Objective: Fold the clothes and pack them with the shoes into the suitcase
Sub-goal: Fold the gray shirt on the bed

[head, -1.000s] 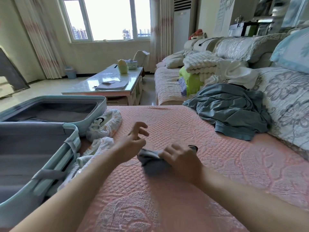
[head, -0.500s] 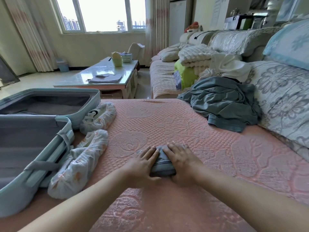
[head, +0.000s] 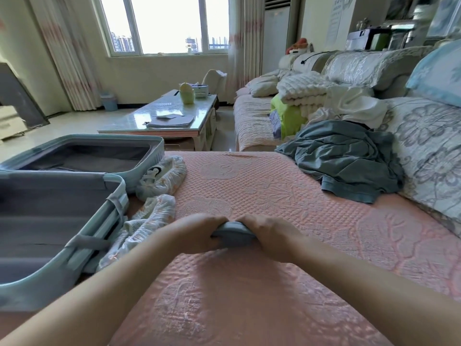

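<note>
Small folded grey garment (head: 233, 235) on the pink cover (head: 274, 196), right of the open suitcase (head: 50, 278), lying lengthwise left to right. Gripped at both ends: left hand (head: 199, 233) on the suitcase side, right hand (head: 269, 236) on the far side. Covered shoes (head: 164, 178) in between.

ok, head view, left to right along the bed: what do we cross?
suitcase → covered shoes → left hand → folded grey garment → right hand → crumpled grey-green clothes → floral cushion
</note>
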A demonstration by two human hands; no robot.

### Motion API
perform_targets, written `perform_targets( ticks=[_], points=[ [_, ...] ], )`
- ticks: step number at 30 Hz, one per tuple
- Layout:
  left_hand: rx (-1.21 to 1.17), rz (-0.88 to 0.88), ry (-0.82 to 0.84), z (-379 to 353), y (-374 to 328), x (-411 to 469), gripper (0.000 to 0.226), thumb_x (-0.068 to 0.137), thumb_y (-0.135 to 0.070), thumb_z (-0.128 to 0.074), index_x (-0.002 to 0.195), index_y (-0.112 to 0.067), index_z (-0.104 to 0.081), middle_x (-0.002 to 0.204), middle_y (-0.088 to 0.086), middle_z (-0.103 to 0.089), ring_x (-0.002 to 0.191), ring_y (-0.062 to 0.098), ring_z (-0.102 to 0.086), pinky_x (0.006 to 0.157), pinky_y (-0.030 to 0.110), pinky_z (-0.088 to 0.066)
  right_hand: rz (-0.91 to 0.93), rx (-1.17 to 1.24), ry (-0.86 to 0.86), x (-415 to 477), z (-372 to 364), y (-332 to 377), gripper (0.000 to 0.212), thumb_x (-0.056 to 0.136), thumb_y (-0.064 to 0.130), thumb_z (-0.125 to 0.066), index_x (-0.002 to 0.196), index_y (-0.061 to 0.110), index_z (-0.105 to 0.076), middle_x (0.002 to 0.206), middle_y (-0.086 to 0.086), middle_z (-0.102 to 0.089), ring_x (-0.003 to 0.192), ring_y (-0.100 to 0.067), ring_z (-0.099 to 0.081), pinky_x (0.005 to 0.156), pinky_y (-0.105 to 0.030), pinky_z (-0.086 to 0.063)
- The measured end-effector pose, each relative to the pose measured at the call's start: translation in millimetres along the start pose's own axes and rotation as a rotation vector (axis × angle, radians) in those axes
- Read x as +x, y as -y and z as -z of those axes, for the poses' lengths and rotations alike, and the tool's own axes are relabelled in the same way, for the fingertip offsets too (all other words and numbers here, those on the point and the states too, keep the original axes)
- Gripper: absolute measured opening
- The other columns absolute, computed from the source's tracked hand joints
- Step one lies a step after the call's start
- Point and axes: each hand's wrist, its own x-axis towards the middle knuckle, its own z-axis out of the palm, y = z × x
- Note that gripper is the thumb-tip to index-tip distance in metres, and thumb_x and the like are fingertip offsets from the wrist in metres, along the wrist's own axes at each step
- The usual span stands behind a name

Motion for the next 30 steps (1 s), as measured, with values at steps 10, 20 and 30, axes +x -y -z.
perform_targets(
  ticks=[10,20,30],
  points=[
    [-0.137,0.233,-0.278,75.7,121.7,-124.3,0.069,0.060,-0.058,-0.063,0.126,-0.041,-0.057,0.115,-0.019,-0.051,0.100,0.004,-0.056,0.089,0.024,-0.047,0.279,0.059,-0.204,122.0,59.8,128.9,0.057,0.087,-0.001,-0.052,0.138,0.025,-0.043,0.123,-0.006,-0.061,0.097,-0.029,-0.061,0.069,-0.034,-0.040],
    [-0.339,0.675,-0.514,100.5,226.9,-273.8,0.027,0.060,-0.037,-0.064,0.085,-0.036,-0.054,0.077,-0.008,-0.063,0.076,0.015,-0.061,0.066,0.029,-0.050,0.387,0.419,-0.069,251.1,51.4,284.8,0.046,0.084,-0.002,-0.054,0.123,0.020,-0.049,0.108,0.000,-0.056,0.094,-0.025,-0.056,0.077,-0.035,-0.046],
    [-0.433,0.917,-0.132,32.1,294.0,-290.1,0.026,0.073,-0.034,-0.054,0.097,-0.037,-0.063,0.091,-0.014,-0.067,0.086,0.006,-0.061,0.073,0.029,-0.050,0.110,0.556,0.338,308.1,-30.1,332.1,0.043,0.085,0.003,-0.064,0.122,0.026,-0.068,0.093,0.002,-0.062,0.072,-0.010,-0.055,0.056,-0.018,-0.044]
  ],
)
